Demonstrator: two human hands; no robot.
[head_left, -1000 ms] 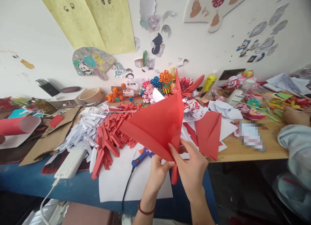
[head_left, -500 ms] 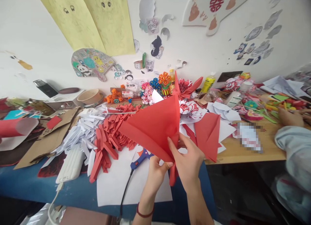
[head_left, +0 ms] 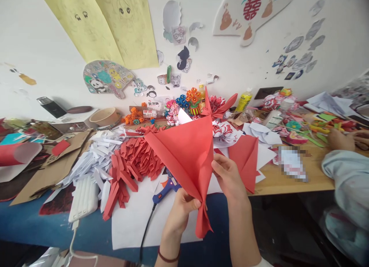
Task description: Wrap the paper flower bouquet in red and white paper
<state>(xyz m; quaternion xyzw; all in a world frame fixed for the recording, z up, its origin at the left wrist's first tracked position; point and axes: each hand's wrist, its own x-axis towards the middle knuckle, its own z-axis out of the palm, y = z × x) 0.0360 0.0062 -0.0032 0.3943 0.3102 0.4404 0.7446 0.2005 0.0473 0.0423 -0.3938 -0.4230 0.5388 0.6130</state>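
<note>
A red paper sheet (head_left: 187,147), gathered at a narrow waist low down, is held up in front of me. Its upper part spreads wide and a short pleated tail fans out beneath. My left hand (head_left: 181,207) pinches the waist, thumb in front, the other fingers partly hidden behind. At the sheet's right edge, my right hand (head_left: 230,176) has its thumb and curled fingers closed on the paper. Behind my left hand a blue glue gun (head_left: 167,190) lies on a white sheet (head_left: 135,221). A second folded red paper piece (head_left: 245,159) rests to the right.
Piles of folded red strips (head_left: 138,155) and white strips (head_left: 100,151) lie left, beside a white power bank (head_left: 83,197) on a cable. Paper flowers (head_left: 193,97) and a yellow bottle (head_left: 245,99) stand along the wall. Another person's sleeve (head_left: 343,174) is at the right.
My right hand has shifted from the sheet's gathered waist to its right edge. The paper's lower tail has come into view, and the upper part faces me more openly. My left hand keeps its pinch.
</note>
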